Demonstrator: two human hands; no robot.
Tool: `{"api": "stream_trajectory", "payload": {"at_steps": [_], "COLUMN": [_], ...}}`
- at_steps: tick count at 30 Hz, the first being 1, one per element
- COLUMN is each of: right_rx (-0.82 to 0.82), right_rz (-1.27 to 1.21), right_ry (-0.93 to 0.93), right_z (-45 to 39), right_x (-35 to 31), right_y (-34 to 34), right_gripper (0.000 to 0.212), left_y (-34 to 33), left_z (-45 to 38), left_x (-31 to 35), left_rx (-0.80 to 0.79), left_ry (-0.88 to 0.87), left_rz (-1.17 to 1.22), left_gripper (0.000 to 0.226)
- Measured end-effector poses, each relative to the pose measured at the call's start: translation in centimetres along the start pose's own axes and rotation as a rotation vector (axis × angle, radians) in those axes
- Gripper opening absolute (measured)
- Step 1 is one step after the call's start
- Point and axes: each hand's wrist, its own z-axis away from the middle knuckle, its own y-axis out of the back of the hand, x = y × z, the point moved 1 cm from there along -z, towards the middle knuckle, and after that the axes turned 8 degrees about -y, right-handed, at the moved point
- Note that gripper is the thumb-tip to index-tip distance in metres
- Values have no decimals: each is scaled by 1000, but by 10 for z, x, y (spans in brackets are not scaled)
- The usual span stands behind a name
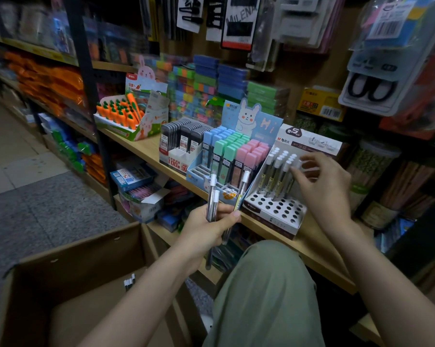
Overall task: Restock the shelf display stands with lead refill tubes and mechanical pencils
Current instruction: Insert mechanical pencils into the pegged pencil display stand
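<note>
My left hand [207, 225] grips three mechanical pencils [212, 196] with white caps, held upright in front of the shelf edge. My right hand [322, 181] reaches over the white pencil display stand [277, 206] and pinches the white cap of a pencil [297, 166] standing in its back rows. Several pencils stand in the stand's holes; the front rows of holes are bare. To the left stands a bunny display [226, 156] of blue, green and pink lead refill tubes, and beside it a box of black lead refill cases [181, 141].
An open cardboard box [68, 279] sits on the floor at lower left with a few more pencils [129, 281] inside. My knee in green trousers [264, 291] is below the wooden shelf [309, 249]. A carrot-pen display [121, 113] stands further left. Hanging packs crowd the wall above.
</note>
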Motion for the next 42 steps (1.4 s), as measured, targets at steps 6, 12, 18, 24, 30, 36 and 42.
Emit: {"api": "stream_trajectory", "payload": {"at_steps": [6,12,18,24,30,36,42], "right_rx": [-54,-66,-47,-56,-7,-224,-201], "right_rz": [47,96,107,96,-110,-492,-476], "right_ry": [-70,-88,-105,-117,61,-93,-21], "right_z": [-11,-15,-14,-15,4,31,23], "right_x": [-6,-10,-11,-14,-18,-32,-33], "right_y": [4,6,6,8,27,19,27], "right_gripper": [18,20,16,18,18,29,31], "left_y": [3,-17,-49,-49,-51,-58,-55], "left_z": [3,-7,-29,-30,-12,-5,-4], "left_x": [0,-2,7,11,25,37,38], "left_rx": [29,-3,-23,-5,-78,-174,-214], "left_ry": [-3,-88,-157,-83,-71,-65,-50], "left_rz": [21,-131,-331,-320,-4,43,49], "left_gripper": [19,8,18,19,7,10,12]}}
